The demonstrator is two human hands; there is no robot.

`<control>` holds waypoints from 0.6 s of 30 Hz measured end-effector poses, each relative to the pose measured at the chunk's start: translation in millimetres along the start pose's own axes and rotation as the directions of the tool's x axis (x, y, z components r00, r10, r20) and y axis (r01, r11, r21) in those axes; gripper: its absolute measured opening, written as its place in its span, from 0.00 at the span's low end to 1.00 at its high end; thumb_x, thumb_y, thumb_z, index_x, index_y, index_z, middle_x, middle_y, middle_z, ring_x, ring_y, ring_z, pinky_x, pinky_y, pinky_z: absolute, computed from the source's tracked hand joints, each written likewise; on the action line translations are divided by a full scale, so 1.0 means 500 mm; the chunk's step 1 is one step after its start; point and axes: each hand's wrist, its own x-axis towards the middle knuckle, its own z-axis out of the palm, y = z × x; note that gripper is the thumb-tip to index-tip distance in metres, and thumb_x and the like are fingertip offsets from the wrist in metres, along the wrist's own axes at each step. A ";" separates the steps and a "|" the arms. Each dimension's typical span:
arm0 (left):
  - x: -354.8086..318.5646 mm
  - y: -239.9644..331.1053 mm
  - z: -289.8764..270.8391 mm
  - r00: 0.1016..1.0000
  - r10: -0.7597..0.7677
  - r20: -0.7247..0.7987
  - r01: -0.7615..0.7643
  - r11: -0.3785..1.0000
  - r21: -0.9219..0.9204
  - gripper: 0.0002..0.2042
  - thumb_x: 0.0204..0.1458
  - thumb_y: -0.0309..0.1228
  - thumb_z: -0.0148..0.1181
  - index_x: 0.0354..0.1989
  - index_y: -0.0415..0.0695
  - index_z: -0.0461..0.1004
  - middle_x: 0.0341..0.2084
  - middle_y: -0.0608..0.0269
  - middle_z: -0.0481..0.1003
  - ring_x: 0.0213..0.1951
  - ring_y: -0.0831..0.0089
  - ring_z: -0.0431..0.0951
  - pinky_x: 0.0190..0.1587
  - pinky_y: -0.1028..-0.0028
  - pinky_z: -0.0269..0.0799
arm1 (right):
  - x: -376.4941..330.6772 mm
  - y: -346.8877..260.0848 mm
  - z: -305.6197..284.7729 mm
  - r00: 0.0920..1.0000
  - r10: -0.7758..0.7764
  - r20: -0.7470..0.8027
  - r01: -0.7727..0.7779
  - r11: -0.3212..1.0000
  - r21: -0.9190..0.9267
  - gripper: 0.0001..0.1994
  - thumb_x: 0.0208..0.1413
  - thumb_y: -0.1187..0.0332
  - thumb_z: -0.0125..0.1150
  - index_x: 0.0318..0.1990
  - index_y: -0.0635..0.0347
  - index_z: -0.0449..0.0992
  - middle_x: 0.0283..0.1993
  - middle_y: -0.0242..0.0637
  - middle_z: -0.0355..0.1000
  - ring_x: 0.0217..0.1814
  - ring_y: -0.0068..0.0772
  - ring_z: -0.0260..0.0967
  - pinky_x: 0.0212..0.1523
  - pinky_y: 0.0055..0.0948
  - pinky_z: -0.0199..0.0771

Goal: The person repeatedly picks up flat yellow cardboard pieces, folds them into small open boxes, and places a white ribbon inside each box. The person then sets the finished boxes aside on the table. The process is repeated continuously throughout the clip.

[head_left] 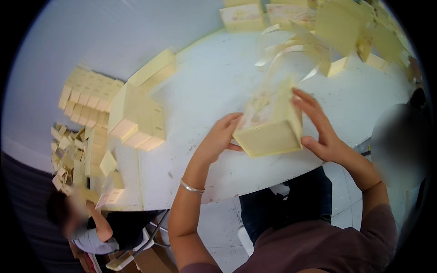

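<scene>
— White table [218, 86], was it? What did the hands do?
— Left hand [218, 136] and right hand [318, 127], fingers spread, gripped one pale yellow box [273, 123] from both sides above the table's near edge.
— Other boxes?
— Too many to count.

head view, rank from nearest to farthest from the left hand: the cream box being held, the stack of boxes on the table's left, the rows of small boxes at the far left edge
1. Cream box: touching the left hand, held between both hands.
2. Stack of boxes: to the left on the white table.
3. Rows of small boxes: farther left, beyond the stack, at the table's edge.
</scene>
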 end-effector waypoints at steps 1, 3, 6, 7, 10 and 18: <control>0.004 -0.010 -0.009 0.985 0.018 -0.171 0.023 0.972 0.232 0.26 0.50 0.43 0.50 0.52 0.38 0.60 0.46 0.50 0.66 0.42 0.67 0.71 0.30 0.77 0.73 | -0.001 0.000 0.003 0.998 0.065 -0.001 -0.064 0.995 0.077 0.30 0.46 0.56 0.58 0.55 0.61 0.59 0.62 0.52 0.44 0.64 0.50 0.43 0.60 0.40 0.46; 0.008 -0.015 -0.012 0.976 0.096 -0.196 -0.039 0.960 0.276 0.26 0.49 0.41 0.52 0.53 0.38 0.59 0.45 0.53 0.66 0.42 0.68 0.71 0.34 0.75 0.71 | -0.010 -0.001 -0.011 0.991 0.093 0.101 -0.083 0.991 -0.101 0.28 0.44 0.56 0.60 0.51 0.61 0.63 0.61 0.52 0.46 0.63 0.52 0.45 0.59 0.40 0.49; 0.013 -0.022 0.007 0.950 0.299 -0.090 -0.229 0.865 0.446 0.28 0.48 0.39 0.54 0.55 0.37 0.56 0.45 0.53 0.66 0.42 0.66 0.70 0.38 0.70 0.70 | -0.009 -0.020 -0.018 0.991 0.044 0.129 -0.006 0.959 -0.283 0.25 0.41 0.56 0.63 0.44 0.63 0.68 0.58 0.53 0.51 0.60 0.54 0.50 0.56 0.40 0.54; 0.015 -0.024 0.015 0.928 0.371 -0.023 -0.309 0.804 0.508 0.29 0.47 0.39 0.55 0.56 0.37 0.55 0.46 0.53 0.66 0.42 0.65 0.70 0.39 0.69 0.70 | -0.003 -0.040 -0.021 0.988 0.039 0.152 0.019 0.932 -0.363 0.25 0.41 0.56 0.63 0.45 0.63 0.68 0.58 0.53 0.52 0.59 0.54 0.50 0.56 0.40 0.55; 0.026 -0.001 0.035 0.873 0.486 0.037 -0.371 0.613 0.698 0.33 0.45 0.42 0.56 0.56 0.37 0.54 0.45 0.49 0.66 0.42 0.61 0.70 0.41 0.68 0.68 | -0.009 -0.064 -0.008 0.978 0.056 0.203 0.041 0.896 -0.443 0.26 0.42 0.57 0.62 0.48 0.62 0.66 0.57 0.52 0.53 0.58 0.54 0.52 0.55 0.41 0.56; 0.059 0.158 0.173 0.994 0.031 0.105 -0.110 0.277 0.955 0.39 0.37 0.47 0.55 0.52 0.25 0.54 0.26 0.47 0.73 0.32 0.54 0.74 0.33 0.68 0.71 | -0.015 0.028 0.002 0.862 0.496 0.110 -0.502 0.798 0.333 0.36 0.47 0.65 0.56 0.61 0.54 0.43 0.63 0.43 0.43 0.64 0.43 0.44 0.57 0.38 0.55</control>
